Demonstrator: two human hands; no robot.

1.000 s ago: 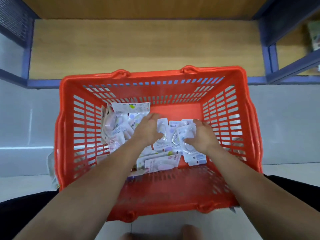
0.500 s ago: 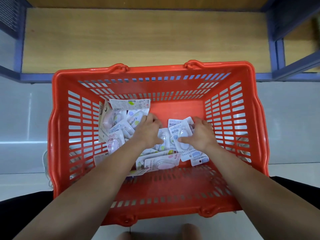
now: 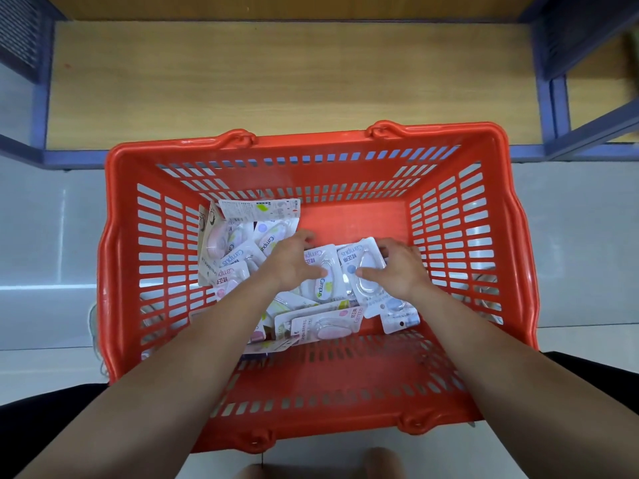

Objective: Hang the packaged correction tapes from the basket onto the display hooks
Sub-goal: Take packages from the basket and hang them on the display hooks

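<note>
Packs of correction tape (image 3: 238,257) lie heaped on the floor of the red basket (image 3: 311,141), mostly from 9 round to 6 o'clock, with bare floor showing at 1 o'clock. Picking looks to be the step in hand: the left hand (image 3: 294,262) pinches the centre pack (image 3: 325,286), and the right hand (image 3: 401,271) pinches the blue-dotted pack (image 3: 351,268) just beside it at 3 o'clock. Next, both packs need lifting clear, hang holes uppermost; no hooks are in view. A wooden shelf (image 3: 276,81) lies beyond at 12 o'clock
</note>
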